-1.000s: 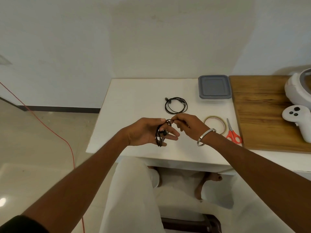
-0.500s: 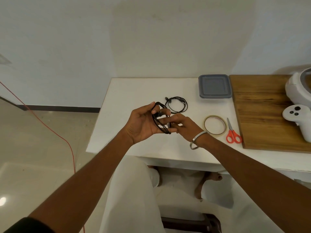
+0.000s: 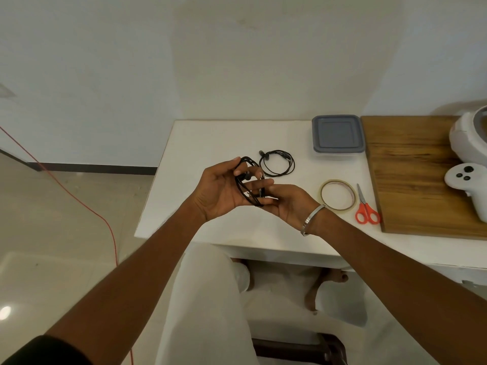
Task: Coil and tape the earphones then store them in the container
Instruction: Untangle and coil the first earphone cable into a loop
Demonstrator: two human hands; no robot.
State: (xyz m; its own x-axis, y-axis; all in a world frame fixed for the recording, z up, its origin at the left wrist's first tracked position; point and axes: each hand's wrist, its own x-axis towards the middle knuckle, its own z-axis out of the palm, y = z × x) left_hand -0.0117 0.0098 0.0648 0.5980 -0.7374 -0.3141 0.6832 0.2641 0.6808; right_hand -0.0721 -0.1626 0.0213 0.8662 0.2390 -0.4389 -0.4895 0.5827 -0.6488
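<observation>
Keep the left hand curled round the looped earphones, pinch them with the right hand, then reach for the tape.

On the tabletop, coil lies left of container; tape apparently touches scissors, right.

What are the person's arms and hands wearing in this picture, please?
Both forearms are bare. The right wrist carries a plain silver metal bangle, a thin flat band. At the left arm's upper end, in the picture's bottom corner, the edge of a black sleeve shows. The left hand and right hand wear no gloves, and no rings can be made out.
</observation>
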